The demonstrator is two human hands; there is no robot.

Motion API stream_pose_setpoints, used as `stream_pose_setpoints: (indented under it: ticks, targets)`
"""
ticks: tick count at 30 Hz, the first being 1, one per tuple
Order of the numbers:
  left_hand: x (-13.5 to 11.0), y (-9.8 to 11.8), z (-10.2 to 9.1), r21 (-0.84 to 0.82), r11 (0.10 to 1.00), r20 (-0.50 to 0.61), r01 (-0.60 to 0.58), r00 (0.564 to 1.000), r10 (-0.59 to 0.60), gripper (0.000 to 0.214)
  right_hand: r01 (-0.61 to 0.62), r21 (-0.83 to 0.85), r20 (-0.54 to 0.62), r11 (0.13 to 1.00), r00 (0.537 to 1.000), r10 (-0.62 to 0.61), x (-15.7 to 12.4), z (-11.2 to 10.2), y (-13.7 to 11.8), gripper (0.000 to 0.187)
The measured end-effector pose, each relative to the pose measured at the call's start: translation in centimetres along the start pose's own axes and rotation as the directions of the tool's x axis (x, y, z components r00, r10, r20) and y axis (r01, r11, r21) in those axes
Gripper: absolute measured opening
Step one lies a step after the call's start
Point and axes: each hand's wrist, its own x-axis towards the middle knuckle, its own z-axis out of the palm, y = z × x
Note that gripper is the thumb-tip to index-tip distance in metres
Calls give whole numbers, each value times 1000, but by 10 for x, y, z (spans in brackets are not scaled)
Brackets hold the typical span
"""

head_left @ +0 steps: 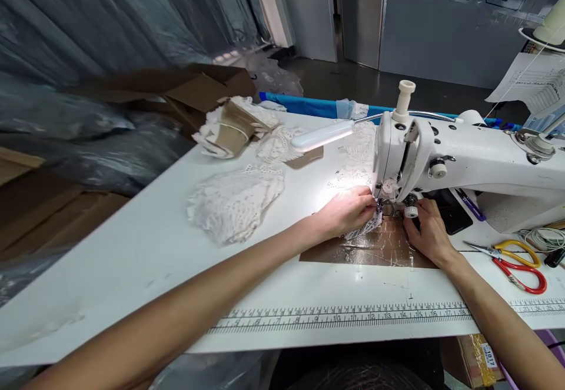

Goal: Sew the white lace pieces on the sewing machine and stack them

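Observation:
A white sewing machine [468, 155] stands on the white table [145, 260], with its needle area under a bright lamp [322, 136]. My left hand [346, 212] lies with fingers pinched on a small piece of white lace [368, 226] just left of the needle. On the other side of the presser foot, my right hand [427, 231] rests on the worn metal plate [375, 249], fingers curled at the edge of the lace near the foot. What the right fingers grip is hidden.
Piles of white lace [236, 202] and a cardboard-wrapped bundle [232, 128] lie on the left half of the table. Red and yellow scissors [514, 260] lie at the right. A printed ruler [353, 317] runs along the front edge. Cardboard boxes [185, 93] stand behind.

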Motion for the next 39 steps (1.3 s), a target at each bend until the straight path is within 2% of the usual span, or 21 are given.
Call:
stream_pose_setpoints:
  ticks: [2, 4, 6, 7, 8, 11, 13, 18, 29, 35, 39]
  targets:
    - [-6, 0, -7, -81, 997, -54, 11, 998, -16, 21, 3, 10, -17, 1000, 1000, -3, 0, -2, -1, 23]
    - [-17, 0, -18, -238, 970, -64, -41, 998, 26, 21, 9, 22, -42, 1000, 999, -8, 0, -5, -4, 23]
    - [-28, 2, -31, -446, 884, 62, -139, 981, 186, 29, 5, 42, -56, 999, 998, -3, 1, -8, -8, 23]
    - [-32, 2, -35, -508, 848, 101, -153, 967, 235, 35, 0, 56, -50, 998, 999, 3, 1, -9, -10, 23]
    - [-35, 3, -38, -514, 845, 92, -147, 970, 224, 37, -6, 72, -33, 997, 999, 8, 1, -10, -13, 22]
    - [-32, 2, -31, -357, 922, -50, -152, 988, 144, 26, -4, 125, 33, 992, 999, 0, 1, -10, -20, 22]
    - [-26, -1, -18, -245, 949, -107, -199, 978, 178, 22, 5, 150, 50, 989, 999, -13, -1, -10, -24, 21]
    - [-13, -9, 2, -160, 954, -74, -253, 967, 244, 23, 11, 180, 54, 984, 998, -21, -4, -10, -26, 25]
    - [-16, -16, 2, -46, 967, -118, -251, 962, 245, 31, -25, 177, 108, 984, 994, 6, -5, -6, -24, 23]
    - [-14, -14, 8, 129, 941, -55, -313, 945, 322, 37, -52, 158, 109, 986, 993, 35, -3, -5, -24, 27]
    - [-11, -15, 13, 202, 917, -34, -344, 933, 358, 40, -77, 109, 213, 991, 976, 53, 1, -8, -26, 28]
